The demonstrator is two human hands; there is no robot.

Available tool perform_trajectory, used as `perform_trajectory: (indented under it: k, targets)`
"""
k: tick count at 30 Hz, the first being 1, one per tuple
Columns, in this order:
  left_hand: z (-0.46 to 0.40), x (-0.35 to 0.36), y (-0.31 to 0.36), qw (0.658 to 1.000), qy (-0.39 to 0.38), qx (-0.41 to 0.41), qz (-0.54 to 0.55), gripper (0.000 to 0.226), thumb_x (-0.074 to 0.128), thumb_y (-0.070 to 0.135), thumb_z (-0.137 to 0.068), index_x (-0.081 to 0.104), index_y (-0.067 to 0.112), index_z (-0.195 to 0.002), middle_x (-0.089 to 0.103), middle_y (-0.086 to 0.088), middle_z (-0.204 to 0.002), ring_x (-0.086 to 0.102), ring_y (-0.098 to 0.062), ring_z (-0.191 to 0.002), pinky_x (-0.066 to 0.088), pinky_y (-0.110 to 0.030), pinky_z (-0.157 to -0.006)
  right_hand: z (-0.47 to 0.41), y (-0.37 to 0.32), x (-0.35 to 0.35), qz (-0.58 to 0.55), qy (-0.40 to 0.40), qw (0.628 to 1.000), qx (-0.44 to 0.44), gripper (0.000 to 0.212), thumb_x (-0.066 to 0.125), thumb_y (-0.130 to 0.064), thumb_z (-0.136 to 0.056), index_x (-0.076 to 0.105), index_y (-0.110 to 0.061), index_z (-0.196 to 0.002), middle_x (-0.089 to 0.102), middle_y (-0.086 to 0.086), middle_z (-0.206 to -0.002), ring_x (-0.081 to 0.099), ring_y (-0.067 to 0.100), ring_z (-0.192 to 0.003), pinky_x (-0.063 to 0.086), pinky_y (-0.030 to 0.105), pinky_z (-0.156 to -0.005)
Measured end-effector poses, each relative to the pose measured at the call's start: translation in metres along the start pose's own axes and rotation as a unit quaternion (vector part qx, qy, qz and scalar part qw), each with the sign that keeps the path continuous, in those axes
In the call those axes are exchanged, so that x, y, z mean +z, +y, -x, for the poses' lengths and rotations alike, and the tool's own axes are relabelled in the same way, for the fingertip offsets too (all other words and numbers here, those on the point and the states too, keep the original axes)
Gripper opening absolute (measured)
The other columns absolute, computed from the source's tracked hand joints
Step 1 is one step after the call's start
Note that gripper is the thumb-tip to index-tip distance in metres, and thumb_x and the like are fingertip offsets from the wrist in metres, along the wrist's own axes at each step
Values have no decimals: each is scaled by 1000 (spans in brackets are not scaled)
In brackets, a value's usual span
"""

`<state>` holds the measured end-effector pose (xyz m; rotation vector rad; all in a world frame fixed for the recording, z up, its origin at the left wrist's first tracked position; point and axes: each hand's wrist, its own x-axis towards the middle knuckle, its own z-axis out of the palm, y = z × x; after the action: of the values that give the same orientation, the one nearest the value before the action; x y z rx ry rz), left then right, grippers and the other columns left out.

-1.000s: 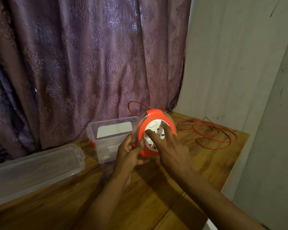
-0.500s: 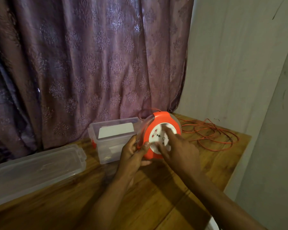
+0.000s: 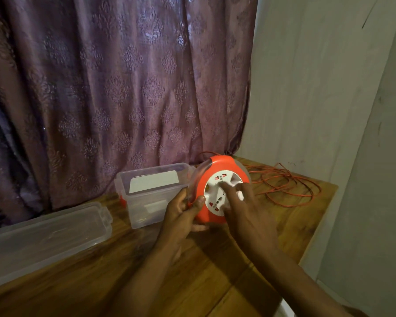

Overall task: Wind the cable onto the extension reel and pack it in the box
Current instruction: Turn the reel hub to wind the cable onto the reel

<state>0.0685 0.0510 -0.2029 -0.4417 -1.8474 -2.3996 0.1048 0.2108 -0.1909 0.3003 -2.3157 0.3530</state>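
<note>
Upright above a table point(image 3: 215, 271), an orange reel point(image 3: 217, 177) is gripped at its left rim by the left hand point(image 3: 181, 216), thumb curled over the edge. Right-hand point(image 3: 245, 216) fingers press, extended, on its white socket face. Loose cable point(image 3: 288, 186) lies to the right; an open box point(image 3: 151, 193) stands just left.

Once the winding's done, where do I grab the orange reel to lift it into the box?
Probably by the orange rim of the reel, from above at its top edge. It stands upright on edge on the table, so the rim is exposed there, while the left hand already has a grip on the left rim. The box sits open beside it.
</note>
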Motion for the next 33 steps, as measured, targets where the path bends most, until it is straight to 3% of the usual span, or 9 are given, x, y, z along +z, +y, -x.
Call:
perform_trajectory:
  k: [4,8,10,13,18,23,26,29,33]
  targets:
    - [0,2,1,1000,-12,-5,-8,26,69,30,-88,65,42,-111,75,13,-107,74,-17,-94,62,-40,-61,8,4,-4,53,-39,997,-39,66,23,-22,-77,31,-45,-139,31,13,-147,60,38,-99,52,37,-45]
    - [2,7,2,999,-41,-14,-32,32,72,40,-78,65,46,-108,75,19,-102,74,-14,-93,62,-40,-61,10,12,-8,83,-60,994,-34,73,49,-14,-82,22,-46,-141,37,22,-143,65,40,-84,51,36,-47]
    - [4,10,-1,998,-40,-15,-39,39,72,37,-81,63,39,-118,74,12,-109,74,-18,-95,63,-42,-63,10,15,-10,81,-69,994,1,68,57,-33,-87,17,-49,-140,48,13,-130,65,33,-73,51,35,-48]
    - [9,17,-10,999,-32,-17,-38,39,69,30,-88,60,33,-126,72,8,-116,73,-18,-99,63,-44,-68,9,18,-11,34,-18,996,82,63,45,-67,-83,29,-41,-138,67,2,-102,66,27,-75,53,36,-56]
    - [17,26,-18,998,-44,-15,-49,29,67,28,-91,62,41,-115,74,17,-107,73,-13,-96,63,-37,-69,15,19,-7,-66,8,972,224,71,39,-82,-72,36,-36,-126,72,3,-87,67,30,-80,54,40,-63]
    - [19,28,-17,998,-34,-24,-39,31,66,25,-92,61,34,-121,74,11,-110,74,-16,-94,63,-47,-70,17,23,-14,-39,5,986,160,63,38,-74,-80,36,-30,-125,71,0,-91,68,28,-78,52,40,-58]
    - [14,25,-13,999,-15,-27,-32,32,65,23,-93,60,29,-124,73,10,-112,75,-15,-89,63,-48,-67,17,23,-23,36,-17,998,38,47,51,-45,-89,32,-37,-131,54,-2,-123,66,26,-79,49,36,-47]
    - [12,21,-10,999,-13,-39,-24,33,64,25,-93,60,28,-125,70,6,-118,75,-16,-91,63,-48,-67,18,24,-25,83,-65,994,-30,67,58,-11,-80,34,-40,-135,42,7,-140,64,31,-85,44,31,-40]
    - [11,18,-9,999,-14,-50,-11,29,64,25,-93,61,31,-122,69,2,-119,74,-22,-94,63,-46,-65,14,23,-26,103,-87,989,-58,75,47,-7,-76,33,-44,-139,41,15,-144,66,33,-77,33,26,-42]
